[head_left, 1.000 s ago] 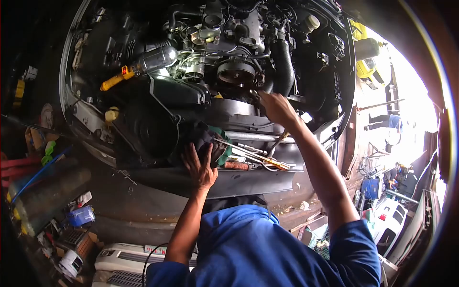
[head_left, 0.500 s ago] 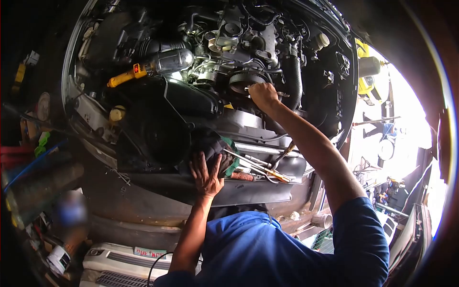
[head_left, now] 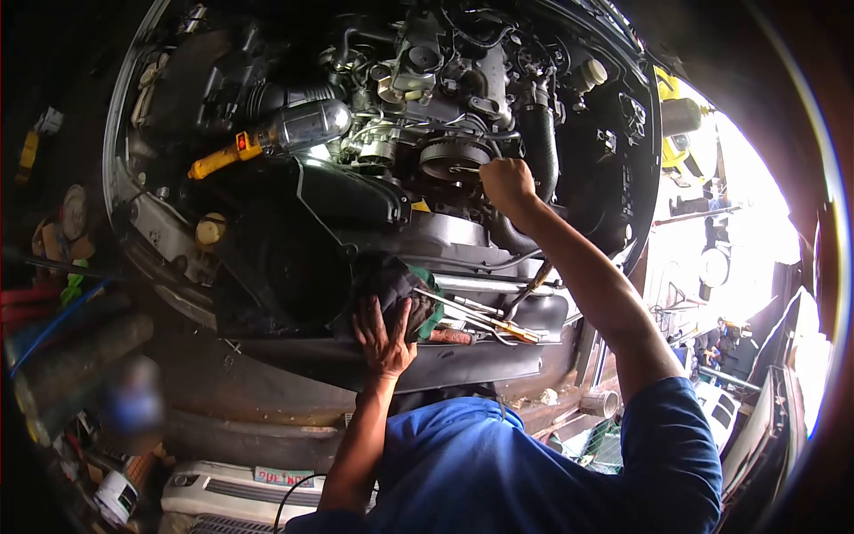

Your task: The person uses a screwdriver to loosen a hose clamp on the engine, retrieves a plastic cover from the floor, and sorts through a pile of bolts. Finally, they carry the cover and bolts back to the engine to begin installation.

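My right hand [head_left: 508,185] is closed around a slim metal wrench [head_left: 464,169], whose far end reaches across the face of the round engine pulley [head_left: 449,158]. Most of the handle is hidden inside the fist. Lower down, my left hand [head_left: 384,338] lies with fingers spread on a bunched dark and green cloth [head_left: 425,307] at the front edge of the engine bay. Beside that cloth are several long-handled tools [head_left: 485,319], one with a worn reddish handle [head_left: 449,336].
A yellow work lamp [head_left: 222,157] rests at the left of the engine, its clear bulb end [head_left: 311,123] pointing inward. A thick black hose [head_left: 539,151] runs down on the right. Below stands a white vehicle [head_left: 236,485]. A blurred figure [head_left: 133,396] is at the lower left.
My right hand has shifted slightly right and down, and more of the wrench shows across the pulley. My left hand stays on the cloth. The view has shifted a little.
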Available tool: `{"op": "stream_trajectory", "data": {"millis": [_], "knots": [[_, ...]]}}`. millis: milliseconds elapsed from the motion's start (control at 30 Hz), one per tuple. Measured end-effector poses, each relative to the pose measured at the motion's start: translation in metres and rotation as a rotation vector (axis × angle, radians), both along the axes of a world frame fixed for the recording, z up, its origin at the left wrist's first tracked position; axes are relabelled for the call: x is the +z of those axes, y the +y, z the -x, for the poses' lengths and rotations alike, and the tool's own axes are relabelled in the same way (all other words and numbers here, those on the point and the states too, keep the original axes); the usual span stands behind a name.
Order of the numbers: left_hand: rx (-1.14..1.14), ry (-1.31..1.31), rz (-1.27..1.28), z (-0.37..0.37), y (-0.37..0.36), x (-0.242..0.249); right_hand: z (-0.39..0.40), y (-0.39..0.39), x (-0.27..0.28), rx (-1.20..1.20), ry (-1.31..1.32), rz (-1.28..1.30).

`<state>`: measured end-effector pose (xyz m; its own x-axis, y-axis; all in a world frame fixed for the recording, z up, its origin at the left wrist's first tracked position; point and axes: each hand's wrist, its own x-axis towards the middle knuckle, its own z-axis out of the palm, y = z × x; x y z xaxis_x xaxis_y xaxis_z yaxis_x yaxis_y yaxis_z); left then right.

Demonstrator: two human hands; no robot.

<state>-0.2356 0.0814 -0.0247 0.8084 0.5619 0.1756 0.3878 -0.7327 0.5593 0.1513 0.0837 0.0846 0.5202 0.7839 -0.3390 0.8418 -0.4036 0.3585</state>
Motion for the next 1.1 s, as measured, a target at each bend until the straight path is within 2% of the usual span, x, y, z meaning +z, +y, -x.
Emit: {"op": "stream_trajectory", "data": {"millis": [100, 267, 367, 433, 533, 633, 733, 800, 833, 900, 967, 1033, 1100], "knots": [[0.001, -0.01, -0.008, 0.001, 0.001, -0.001, -0.01, -0.011, -0.005, -0.037, -0.007, -0.117], [0.019, 0.002, -0.057, -0.002, 0.0, -0.004, -0.015, -0.008, -0.008, 0.014, -0.012, -0.095], [0.026, -0.013, 0.016, 0.0, -0.001, 0.001, -0.016, -0.017, -0.018, -0.017, 0.011, -0.128], [0.018, -0.007, 0.005, -0.001, 0.0, 0.004, -0.015, -0.012, -0.012, -0.087, 0.053, -0.09], [0.012, 0.035, 0.007, -0.001, 0.001, 0.006, -0.005, -0.014, 0.0, -0.012, 0.028, -0.089], [0.035, -0.03, 0.009, -0.001, 0.0, 0.003, 0.007, -0.035, 0.011, 0.218, -0.122, -0.385], [0.01, -0.137, -0.008, -0.001, 0.001, 0.009, 0.038, -0.066, 0.034, 0.244, -0.117, -0.62], [0.0, -0.174, -0.007, 0.002, 0.001, 0.017, 0.064, -0.092, 0.048, 0.103, -0.005, -0.766], [-0.007, -0.208, -0.035, 0.004, 0.003, 0.027, 0.06, -0.115, 0.03, 0.163, 0.008, -0.821], [-0.005, -0.173, -0.041, 0.013, 0.0, 0.045, 0.078, -0.159, 0.028, 0.311, -0.013, -0.693], [0.031, -0.167, -0.099, 0.029, -0.017, 0.048, 0.118, -0.191, 0.019, 0.056, 0.131, -0.854], [0.063, -0.124, -0.109, 0.046, -0.036, 0.047, 0.14, -0.236, -0.007, -0.037, 0.298, -0.93], [0.087, -0.081, -0.068, 0.071, -0.059, 0.046, 0.178, -0.274, -0.021, -0.268, 0.463, -0.967]]}}
